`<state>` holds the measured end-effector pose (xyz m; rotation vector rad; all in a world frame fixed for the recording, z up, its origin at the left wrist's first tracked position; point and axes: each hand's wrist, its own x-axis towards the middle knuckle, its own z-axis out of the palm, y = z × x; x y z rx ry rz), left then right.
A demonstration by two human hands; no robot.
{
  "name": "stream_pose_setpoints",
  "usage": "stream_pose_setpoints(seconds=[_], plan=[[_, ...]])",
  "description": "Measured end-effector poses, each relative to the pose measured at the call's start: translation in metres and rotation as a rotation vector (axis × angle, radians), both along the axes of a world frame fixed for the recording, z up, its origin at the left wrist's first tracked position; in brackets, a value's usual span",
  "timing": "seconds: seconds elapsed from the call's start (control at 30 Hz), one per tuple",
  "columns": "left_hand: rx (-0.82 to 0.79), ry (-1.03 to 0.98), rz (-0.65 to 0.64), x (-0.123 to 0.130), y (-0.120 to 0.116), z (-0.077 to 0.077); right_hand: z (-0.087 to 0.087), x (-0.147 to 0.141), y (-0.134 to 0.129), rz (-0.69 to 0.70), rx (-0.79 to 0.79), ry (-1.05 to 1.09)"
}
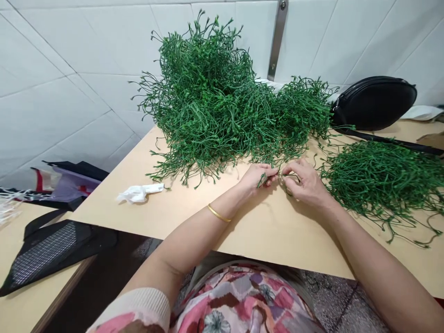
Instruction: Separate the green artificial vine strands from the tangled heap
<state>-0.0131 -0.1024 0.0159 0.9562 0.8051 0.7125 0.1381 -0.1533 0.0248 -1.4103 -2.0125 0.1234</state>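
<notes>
Both hands are close together over the table, just in front of a tall heap of thin green cords with small knotted or tufted ends. My left hand, with a gold bangle at the wrist, is closed on a green cord, part of which shows across the fingers. Thumb and forefinger of my right hand pinch a thin strand of cord that loops near the fingertips. To the right of this hand lies a second, lower pile of green cords.
A crumpled white tissue lies on the tan table at left. A black bag with a strap stands against the tiled wall at back right. At far left are a black mesh item and folded purple fabric.
</notes>
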Motion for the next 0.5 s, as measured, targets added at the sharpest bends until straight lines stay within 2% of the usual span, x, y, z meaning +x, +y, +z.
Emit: stream_pose_setpoints(seconds=[0.13,0.33,0.5], plan=[[-0.044,-0.098,0.045,-0.001,0.001,0.003,-0.007,-0.004,0.005,0.045,-0.138,0.162],[-0.186,-0.182,0.044,-0.001,0.002,0.009,-0.013,-0.015,0.007,0.014,-0.037,0.133],[-0.191,-0.165,0.093,0.002,0.002,0.006,-0.017,-0.018,0.006,-0.009,-0.285,0.400]])
